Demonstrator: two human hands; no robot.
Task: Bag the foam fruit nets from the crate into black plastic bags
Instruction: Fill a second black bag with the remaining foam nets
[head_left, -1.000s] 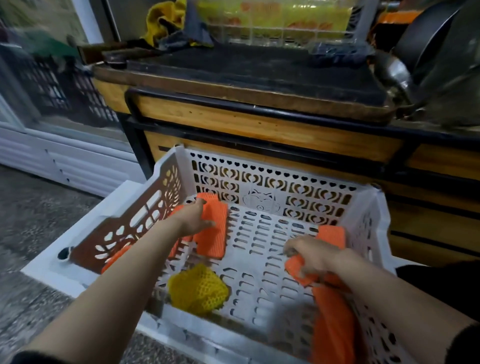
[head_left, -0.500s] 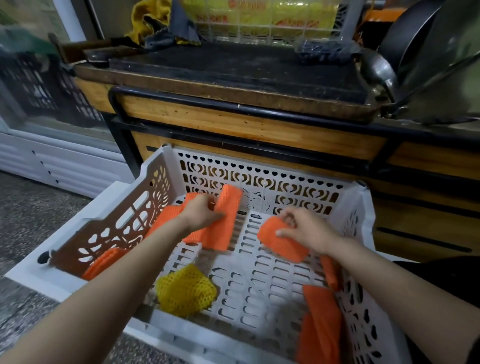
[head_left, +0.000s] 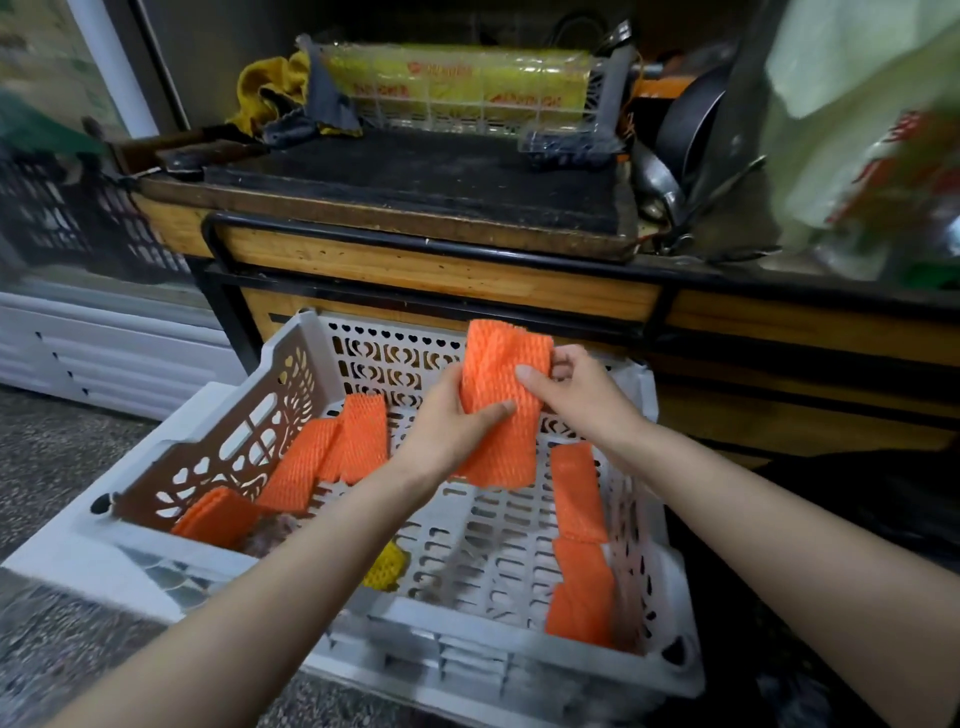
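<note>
A white perforated crate (head_left: 470, 657) stands on the floor in front of me. Above its middle, my left hand (head_left: 451, 426) and my right hand (head_left: 577, 392) both grip a stack of orange foam nets (head_left: 498, 384), held upright. Several more orange nets (head_left: 332, 452) lie along the crate's left side and others (head_left: 579, 540) along its right wall. A yellow net (head_left: 385, 566) shows partly under my left forearm. A black plastic bag (head_left: 878, 499) lies to the right of the crate.
A wooden counter with a black metal frame (head_left: 441, 270) stands right behind the crate, holding a dark board, a clear wrap box and pans. A glass-door fridge (head_left: 62, 218) is at left. The floor is grey speckled stone (head_left: 47, 467).
Both hands have risen from the crate floor and come together, joining the orange nets each held into one stack above the crate. The view has tilted up.
</note>
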